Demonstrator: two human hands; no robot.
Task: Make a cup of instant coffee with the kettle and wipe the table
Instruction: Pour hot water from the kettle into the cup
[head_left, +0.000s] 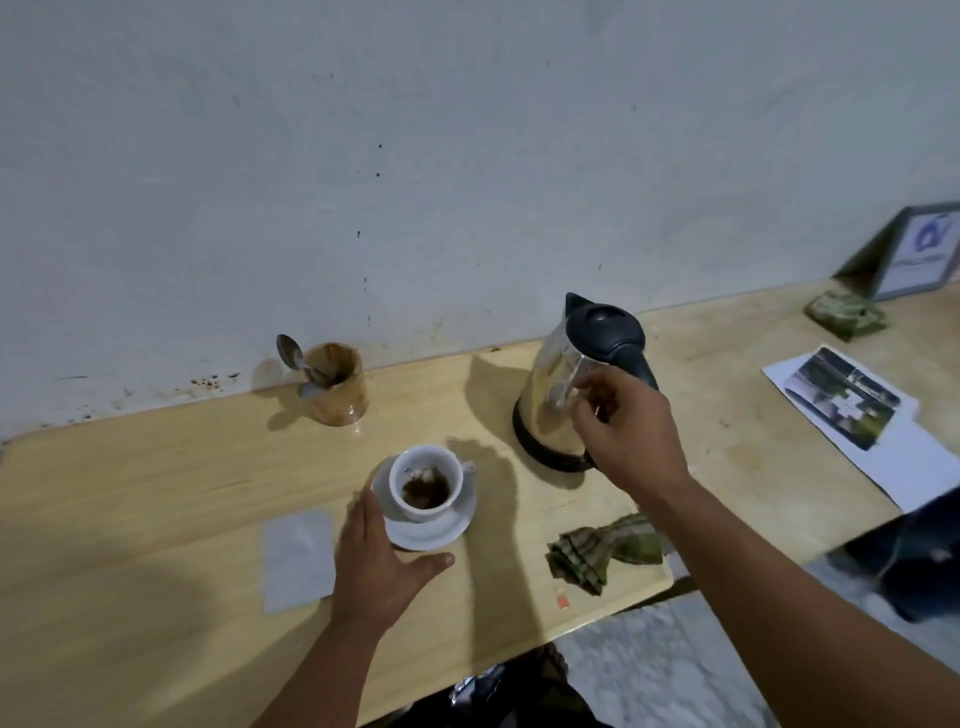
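A white cup (426, 480) with brown coffee powder in its bottom stands on a white saucer (431, 530) in the middle of the wooden table (156, 493). My left hand (376, 564) lies beside the saucer, fingers and thumb spread along its left and near rim. A steel kettle (556, 395) with a black lid and handle stands upright to the right of the cup. My right hand (623, 431) is at the kettle's handle side, fingers curled toward the black handle; whether it grips the handle is unclear.
A brown-stained glass jar (337, 387) with spoons stands by the wall. A white napkin (296, 558) lies left of my left hand, a folded green cloth (602, 553) near the front edge. Printed papers (852, 410), another green cloth (844, 314) and a framed picture (914, 254) lie far right.
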